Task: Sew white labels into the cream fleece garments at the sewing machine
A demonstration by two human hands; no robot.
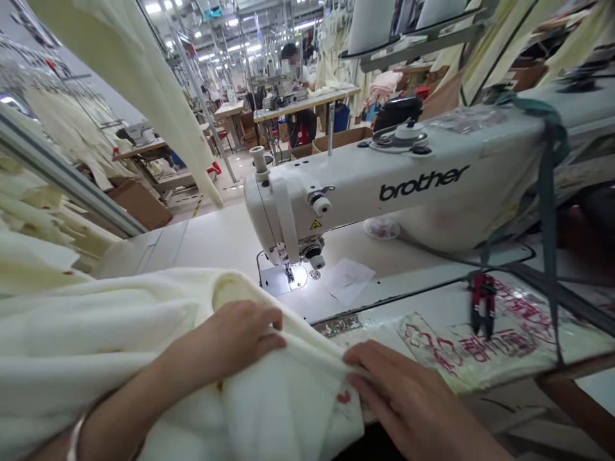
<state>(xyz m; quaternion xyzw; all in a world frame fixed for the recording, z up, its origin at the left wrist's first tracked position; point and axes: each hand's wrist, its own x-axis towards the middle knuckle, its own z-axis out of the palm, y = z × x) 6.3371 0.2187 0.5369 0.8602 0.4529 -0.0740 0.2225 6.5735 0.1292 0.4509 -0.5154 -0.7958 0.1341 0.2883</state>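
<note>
Cream fabric [120, 307] with a few small reddish marks lies over the left of the sewing table and hangs off its front. My left hand [240, 336] pinches the folded edge of this fabric near the middle. Farther right along the same edge, my right hand [389, 384] grips it between thumb and fingers, close to a red mark. Just beyond the hands stands a white sewing machine [336, 186] lettered "brother". Its lit needle area [293, 274] is apart from the fabric edge in my hands.
Red-handled thread snips [483, 304] hang on a green strap [548, 186] at the right. A white paper scrap [350, 280] lies beside the needle plate. Thread cones [372, 25] stand above. Cream garments hang at the left; a person [298, 70] sits at another machine behind.
</note>
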